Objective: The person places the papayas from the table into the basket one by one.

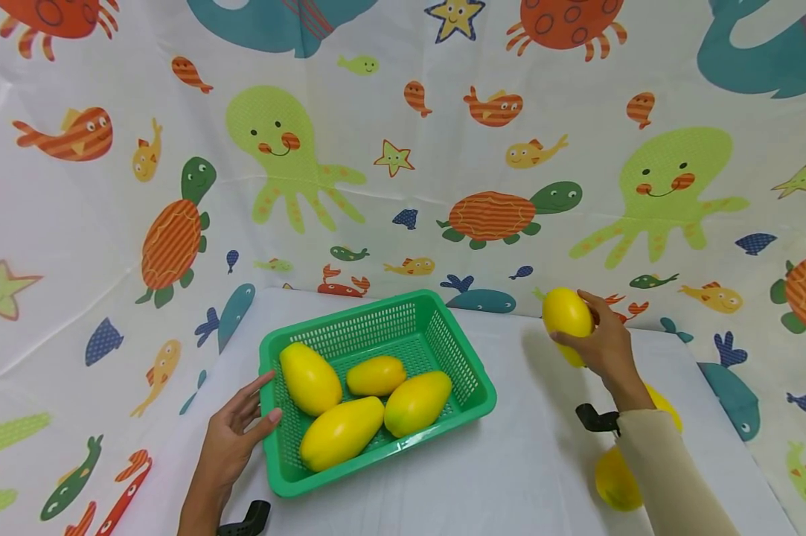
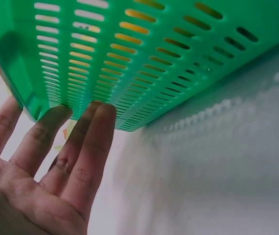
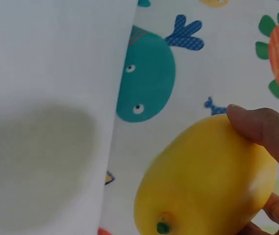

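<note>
Several fingers of the left hand (image 1: 228,435), spread and nearly straight, touch the left side of a green basket (image 1: 389,448) holding four yellow fruits (image 1: 342,434); the right hand (image 1: 602,341) grips another fruit (image 1: 566,314) between thumb and fingers, above the table (image 1: 510,469) near its far edge; two more fruits (image 1: 617,480) lie towards the right edge, partly behind a sleeve (image 1: 664,469)

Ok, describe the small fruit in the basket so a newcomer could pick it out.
In the head view, find the green basket on the white table. Inside, look behind the front fruit, between the left fruit and right fruit. The small fruit lies there, looking shorter and slimmer than all three neighbours.
</note>
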A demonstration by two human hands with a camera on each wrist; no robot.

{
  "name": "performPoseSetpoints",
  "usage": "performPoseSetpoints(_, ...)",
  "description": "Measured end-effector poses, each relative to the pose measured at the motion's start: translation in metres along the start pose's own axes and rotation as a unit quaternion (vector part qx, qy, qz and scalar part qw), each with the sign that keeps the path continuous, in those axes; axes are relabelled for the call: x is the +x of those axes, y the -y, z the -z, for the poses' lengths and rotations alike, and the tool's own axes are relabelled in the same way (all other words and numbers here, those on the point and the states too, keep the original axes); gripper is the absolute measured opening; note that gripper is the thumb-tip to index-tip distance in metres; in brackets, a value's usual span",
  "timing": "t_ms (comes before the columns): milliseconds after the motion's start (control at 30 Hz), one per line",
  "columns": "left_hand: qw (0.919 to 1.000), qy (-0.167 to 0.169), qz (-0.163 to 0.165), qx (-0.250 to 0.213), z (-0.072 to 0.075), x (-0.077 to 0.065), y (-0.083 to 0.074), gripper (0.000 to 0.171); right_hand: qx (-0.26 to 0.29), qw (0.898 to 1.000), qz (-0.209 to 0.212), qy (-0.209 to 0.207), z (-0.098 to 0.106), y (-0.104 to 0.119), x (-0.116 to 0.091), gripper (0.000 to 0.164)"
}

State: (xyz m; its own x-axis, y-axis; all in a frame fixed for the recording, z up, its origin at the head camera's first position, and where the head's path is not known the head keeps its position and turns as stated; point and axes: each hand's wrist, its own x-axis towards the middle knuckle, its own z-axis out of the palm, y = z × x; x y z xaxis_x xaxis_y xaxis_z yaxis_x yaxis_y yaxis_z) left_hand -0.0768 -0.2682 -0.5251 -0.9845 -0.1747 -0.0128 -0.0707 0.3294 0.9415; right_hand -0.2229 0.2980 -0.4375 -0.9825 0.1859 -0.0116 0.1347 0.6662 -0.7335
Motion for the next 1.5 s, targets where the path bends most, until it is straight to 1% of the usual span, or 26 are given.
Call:
performPoseSetpoints(133,1.0000,-0.002,0.006,0.005,-0.001,0.000,0.000,0.062,0.002,1.000,0.028,-0.005,-0.001,0.013,-0.004,0.101)
performPoseSetpoints(333,0.9999,-0.003,0.010,0.007,0.000,0.000,-0.001,0.062,0.014,0.999,0.050,-0.007,-0.003,0.031,-0.010,0.100)
performPoseSetpoints(667,0.9998,0.006,0.018,0.007,0.001,0.000,-0.001,0.062,0.039,0.994,0.105,-0.015,-0.012,0.051,-0.016,0.099)
performPoseSetpoints(867,0.9999,0.006,0.013,0.007,0.001,-0.001,-0.001,0.063,0.045,0.990,0.131,-0.019,-0.019,0.062,-0.019,0.096)
performPoseSetpoints(1133,0.9999,0.006,0.012,0.008,0.001,-0.001,-0.002,0.063,0.056,0.984,0.169,-0.024,-0.034,0.076,-0.018,0.093)
performPoseSetpoints(1367,0.9999,0.002,0.014,0.007,0.000,-0.001,-0.001,0.061,0.062,0.980,0.188,-0.009,-0.052,0.089,-0.021,0.093)
performPoseSetpoints(1500,0.9999,0.002,0.015,0.007,0.000,0.000,-0.001,0.061,0.070,0.976,0.205,-0.002,-0.061,0.097,-0.023,0.092)
